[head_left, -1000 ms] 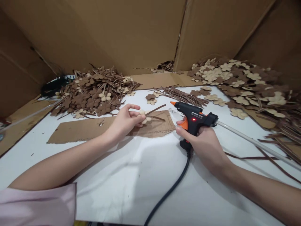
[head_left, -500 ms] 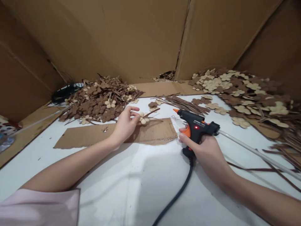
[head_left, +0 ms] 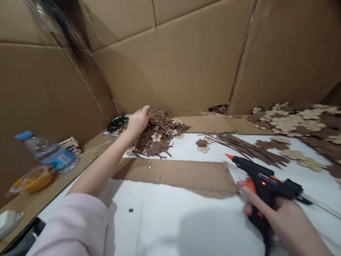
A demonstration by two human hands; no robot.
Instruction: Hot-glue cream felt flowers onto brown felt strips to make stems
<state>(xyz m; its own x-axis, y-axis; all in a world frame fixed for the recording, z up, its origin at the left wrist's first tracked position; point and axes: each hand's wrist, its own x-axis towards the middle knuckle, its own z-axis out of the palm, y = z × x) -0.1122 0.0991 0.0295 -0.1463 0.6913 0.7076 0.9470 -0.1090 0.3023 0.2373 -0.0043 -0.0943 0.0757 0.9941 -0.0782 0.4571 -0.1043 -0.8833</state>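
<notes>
1. Right hand (head_left: 286,217), nearest: wrapped round the grip of a glue gun (head_left: 268,190), fingers by the trigger (head_left: 250,185). Red light on; nozzle (head_left: 229,157) points left, above the desk (head_left: 160,227).
2. Mid-desk: flat cardboard strip (head_left: 183,176), a small pale spot near its left part.
3. Beyond the strip: bundle of thin brown strips (head_left: 247,147); just left of it, a few loose flowers (head_left: 202,144).
4. Far left of desk: left hand (head_left: 138,122), arm outstretched, at the pile of flowers and stems (head_left: 160,137). Fingers curled, blurred; cannot tell if they pinch anything.
5. My read: step in hand is a visit to that pile, gun held ready. Next move calls for light fingers among tangled stems, nozzle kept well apart.
6. Behind: cardboard wall (head_left: 173,71).
</notes>
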